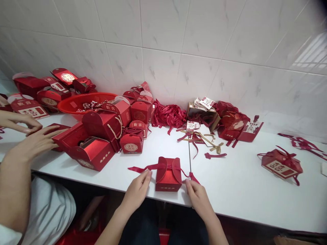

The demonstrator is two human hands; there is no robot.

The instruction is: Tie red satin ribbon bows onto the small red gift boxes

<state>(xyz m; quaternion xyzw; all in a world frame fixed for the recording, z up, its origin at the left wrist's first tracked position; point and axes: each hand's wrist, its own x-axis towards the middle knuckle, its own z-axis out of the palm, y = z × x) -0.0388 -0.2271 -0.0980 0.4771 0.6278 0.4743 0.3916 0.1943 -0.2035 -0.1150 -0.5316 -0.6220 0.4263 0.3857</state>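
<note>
A small red gift box (168, 182) with curved top flaps stands upright at the table's front edge, between my two hands. A dark red ribbon (155, 166) runs through its top and out on both sides. On the left, my left hand (136, 189) is closed, pinching the ribbon close to the box; the loose end points left beyond my fingers. My right hand (198, 195) pinches the ribbon's other end just right of the box, with a short tail showing above the fingers.
Red boxes (100, 153) and an orange-red basket (84, 98) crowd the left. Behind lie piled ribbons (170, 114) and a cardboard box (214, 119) with cards. A tied box (282, 165) sits right. Another person's hands (33, 143) work at far left. A tiled wall (163, 68) backs the table.
</note>
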